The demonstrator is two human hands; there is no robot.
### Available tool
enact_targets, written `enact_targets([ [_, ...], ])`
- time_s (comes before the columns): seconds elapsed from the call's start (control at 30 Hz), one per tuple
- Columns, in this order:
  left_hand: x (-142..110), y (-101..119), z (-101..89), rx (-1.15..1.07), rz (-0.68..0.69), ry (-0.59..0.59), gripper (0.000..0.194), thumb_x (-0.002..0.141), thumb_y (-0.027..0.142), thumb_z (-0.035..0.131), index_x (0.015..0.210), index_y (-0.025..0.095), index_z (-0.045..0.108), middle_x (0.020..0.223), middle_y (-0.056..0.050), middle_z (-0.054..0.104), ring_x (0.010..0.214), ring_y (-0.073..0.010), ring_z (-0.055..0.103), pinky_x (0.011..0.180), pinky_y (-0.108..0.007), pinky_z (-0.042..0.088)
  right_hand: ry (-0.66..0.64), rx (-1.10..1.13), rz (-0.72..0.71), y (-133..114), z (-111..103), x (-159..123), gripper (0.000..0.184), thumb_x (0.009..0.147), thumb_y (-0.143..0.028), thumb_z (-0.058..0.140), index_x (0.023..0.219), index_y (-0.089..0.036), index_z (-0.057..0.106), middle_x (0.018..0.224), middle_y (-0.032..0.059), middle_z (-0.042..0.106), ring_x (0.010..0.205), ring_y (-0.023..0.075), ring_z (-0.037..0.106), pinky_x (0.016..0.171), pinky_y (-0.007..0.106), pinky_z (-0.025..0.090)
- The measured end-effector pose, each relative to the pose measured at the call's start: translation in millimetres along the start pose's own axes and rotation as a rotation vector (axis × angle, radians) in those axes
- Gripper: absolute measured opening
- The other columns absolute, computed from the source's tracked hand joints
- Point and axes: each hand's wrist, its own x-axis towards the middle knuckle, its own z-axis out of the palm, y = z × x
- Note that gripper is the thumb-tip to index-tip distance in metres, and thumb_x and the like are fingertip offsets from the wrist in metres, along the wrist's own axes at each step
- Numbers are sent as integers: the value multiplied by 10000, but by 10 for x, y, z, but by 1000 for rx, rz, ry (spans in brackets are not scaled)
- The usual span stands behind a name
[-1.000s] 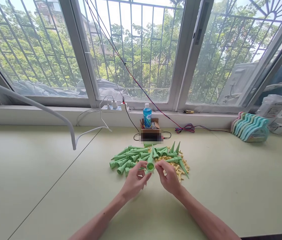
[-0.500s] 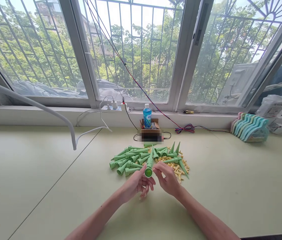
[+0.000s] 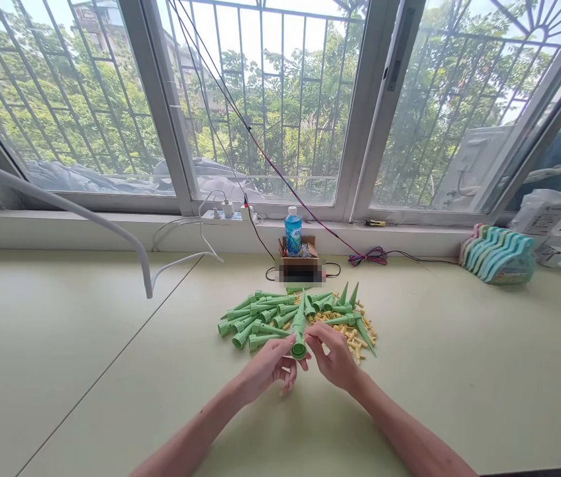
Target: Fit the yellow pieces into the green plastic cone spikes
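In the head view, the left hand (image 3: pixel 266 366) is clamped on the green spike (image 3: pixel 299 326) near its wide, open end, thumb along the left side and fingers reaching underneath. The right hand (image 3: pixel 332 354) has thumb and forefinger drawn together just beside the right of that end; whether a small piece sits between them, I cannot tell.

The spike is in front of the person, above the near edge of the heap of green spikes (image 3: pixel 273 308), with small yellow pieces (image 3: pixel 354 344) to its right on the counter (image 3: pixel 111 397). To work at this collar well, the left grip should stay firm but light — enough to stop the spike rolling, not so tight that it squeezes the rim. Anything pressed in from the right would best go straight at the wall, with the left fingers backing the far side and clear of the opening.

The narrow tip points away from the person, towards the cardboard box (image 3: pixel 312 247), and the round opening faces back at the wearer. So the long axis runs front to back — leaning slightly to the right at the tip.
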Motion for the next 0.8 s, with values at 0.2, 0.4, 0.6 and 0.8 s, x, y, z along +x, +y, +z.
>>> enact_targets([
  [0.2, -7, 12, 17, 192, 81, 53, 403, 886, 532, 564, 911, 136, 635, 654, -18, 614, 439, -89, 514, 417, -197, 415, -4, 4, 3, 5, 3, 1, 240, 1004, -243, 408, 804, -203, 533, 687, 5, 514, 591, 139, 461, 558, 248, 369],
  [0.4, -16, -27, 42, 490, 245, 204, 354, 866, 472, 608, 1044, 168, 637, 578, 40, 507, 464, -108, 506, 400, -191, 429, -14, -10, 30, 38, 14, -17, 233, 1000, -247, 417, 805, -199, 535, 698, 11, 525, 597, 142, 467, 563, 251, 373],
  [0.6, -8, -35, 62, 663, 408, 311, 287, 880, 393, 598, 1082, 211, 687, 878, -37, 574, 590, -102, 509, 482, -191, 468, 1, 15, 26, 31, 19, -5, 212, 1002, -239, 429, 854, -194, 575, 738, 30, 598, 627, 145, 532, 579, 245, 414],
  [0.8, -9, -29, 61, 738, 439, 345, 225, 891, 382, 582, 998, 231, 709, 1012, -59, 564, 614, -101, 506, 525, -211, 488, 8, 4, 18, 11, 18, 8, 214, 1003, -235, 432, 871, -196, 596, 734, 31, 615, 616, 143, 539, 562, 239, 410],
])
